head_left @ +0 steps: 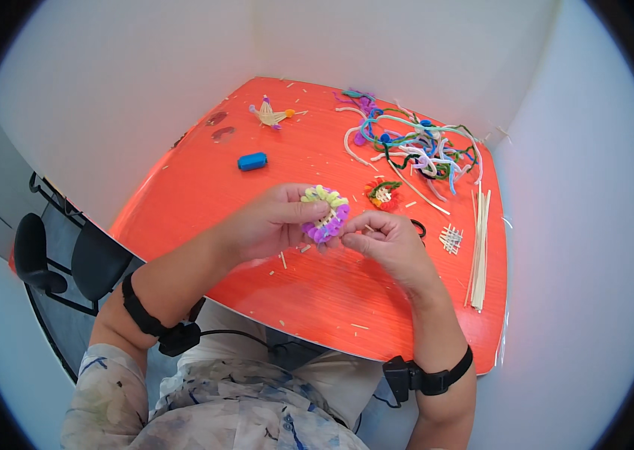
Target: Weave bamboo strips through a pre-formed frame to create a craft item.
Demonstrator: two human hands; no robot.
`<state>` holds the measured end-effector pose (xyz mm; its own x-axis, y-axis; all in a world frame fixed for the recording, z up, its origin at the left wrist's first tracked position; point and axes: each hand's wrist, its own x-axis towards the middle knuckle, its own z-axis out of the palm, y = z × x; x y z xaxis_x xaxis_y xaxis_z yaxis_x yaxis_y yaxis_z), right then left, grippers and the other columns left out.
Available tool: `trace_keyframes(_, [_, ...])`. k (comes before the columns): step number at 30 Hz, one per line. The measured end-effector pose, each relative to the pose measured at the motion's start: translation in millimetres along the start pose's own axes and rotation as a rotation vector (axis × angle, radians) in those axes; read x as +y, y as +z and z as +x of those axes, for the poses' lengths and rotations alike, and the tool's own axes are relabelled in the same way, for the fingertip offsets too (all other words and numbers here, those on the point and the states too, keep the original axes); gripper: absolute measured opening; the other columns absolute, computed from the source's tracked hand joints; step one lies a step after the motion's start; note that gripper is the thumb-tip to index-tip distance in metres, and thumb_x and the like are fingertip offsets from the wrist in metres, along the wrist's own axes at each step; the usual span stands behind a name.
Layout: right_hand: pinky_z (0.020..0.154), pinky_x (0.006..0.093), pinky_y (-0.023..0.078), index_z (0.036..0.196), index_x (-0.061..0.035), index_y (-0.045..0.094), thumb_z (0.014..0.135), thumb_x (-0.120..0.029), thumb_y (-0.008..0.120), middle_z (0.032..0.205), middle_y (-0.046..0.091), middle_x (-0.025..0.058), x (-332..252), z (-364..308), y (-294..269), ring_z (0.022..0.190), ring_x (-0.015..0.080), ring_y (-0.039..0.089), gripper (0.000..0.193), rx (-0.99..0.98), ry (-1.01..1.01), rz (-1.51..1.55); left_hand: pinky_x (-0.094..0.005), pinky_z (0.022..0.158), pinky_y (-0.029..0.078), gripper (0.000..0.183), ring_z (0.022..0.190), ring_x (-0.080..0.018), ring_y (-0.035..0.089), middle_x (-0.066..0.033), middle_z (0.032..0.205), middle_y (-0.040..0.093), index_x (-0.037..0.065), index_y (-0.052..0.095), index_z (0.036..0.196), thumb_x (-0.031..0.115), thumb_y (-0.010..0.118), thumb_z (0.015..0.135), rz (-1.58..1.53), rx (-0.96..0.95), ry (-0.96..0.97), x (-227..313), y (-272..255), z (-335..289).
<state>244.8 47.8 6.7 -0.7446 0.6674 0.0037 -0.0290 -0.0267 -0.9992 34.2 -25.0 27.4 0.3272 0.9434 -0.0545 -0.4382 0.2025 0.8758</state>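
Above the middle of the red table, my left hand (268,221) grips a small round piece woven of yellow and purple fuzzy yarn (334,220) over pale thin sticks. Its thumb lies across the front of the piece. Close to the lower right edge of the piece, my right hand (392,244) is closed in a pinch. A tiny pale bit shows at its fingertips, too small to name. Just beyond the hands lies another small woven piece, red, orange and green (383,195), with pale sticks in its middle.
A tangle of coloured yarn (422,146) covers the back right of the red table (317,300). Long thin sticks (480,255) lie at the right edge, beside a small stick lattice (451,239). A star-shaped stick piece (270,114) and a blue spool-like object (252,161) lie left.
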Motion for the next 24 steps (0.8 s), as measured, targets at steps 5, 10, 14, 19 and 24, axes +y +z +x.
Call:
trace_keyframes(5, [0.066,0.018,0.043,0.093,0.0001,0.066,0.085,-0.009,0.067,0.081,0.063,-0.0022,0,0,-6,0.074,0.0021,0.055,0.012,0.07,-0.09,-0.04,-0.0331,0.072,0.054,0.022,0.081,-0.0205,0.066,-0.0125,0.089,0.064,-0.001,0.057,0.103,0.019,0.054,0.094,-0.042,0.042,0.081,-1,-12,-5])
trace_keyframes(10, [0.062,0.0202,0.042,0.09,0.001,0.064,0.086,-0.009,0.065,0.08,0.059,-0.0021,0,1,-6,0.071,0.0027,0.052,0.011,0.143,-0.109,-0.184,-0.0317,0.073,0.055,0.021,0.083,-0.0177,0.066,-0.0096,0.091,0.065,0.001,0.058,0.104,0.02,0.053,0.095,-0.04,0.065,0.129,2,-22,-15])
trace_keyframes(14, [0.055,0.0233,0.036,0.087,0.0005,0.061,0.085,-0.007,0.064,0.071,0.049,-0.0017,4,2,-10,0.063,0.004,0.041,0.008,0.302,-0.141,-0.451,-0.0309,0.072,0.053,0.02,0.082,-0.0199,0.065,-0.012,0.089,0.064,0.001,0.058,0.101,0.019,0.052,0.095,-0.049,0.116,0.165,6,-28,-22])
trace_keyframes(19, [0.053,0.0234,0.032,0.087,0.0,0.06,0.085,-0.006,0.063,0.066,0.043,-0.0038,9,5,-11,0.059,0.0041,0.035,0.007,0.417,-0.233,-0.527,-0.0301,0.075,0.054,0.021,0.084,-0.0193,0.065,-0.0102,0.091,0.064,0.001,0.058,0.103,0.019,0.052,0.095,-0.082,0.099,0.194,8,-31,-26])
trace_keyframes(24, [0.051,0.0199,0.027,0.088,-0.0028,0.061,0.087,-0.008,0.064,0.065,0.045,-0.0076,9,7,-20,0.057,0.0018,0.034,0.006,0.499,-0.212,-0.163,-0.0307,0.078,0.055,0.02,0.084,-0.015,0.065,-0.0066,0.092,0.063,0.001,0.058,0.104,0.019,0.053,0.096,-0.052,0.19,0.113,7,-20,-20])
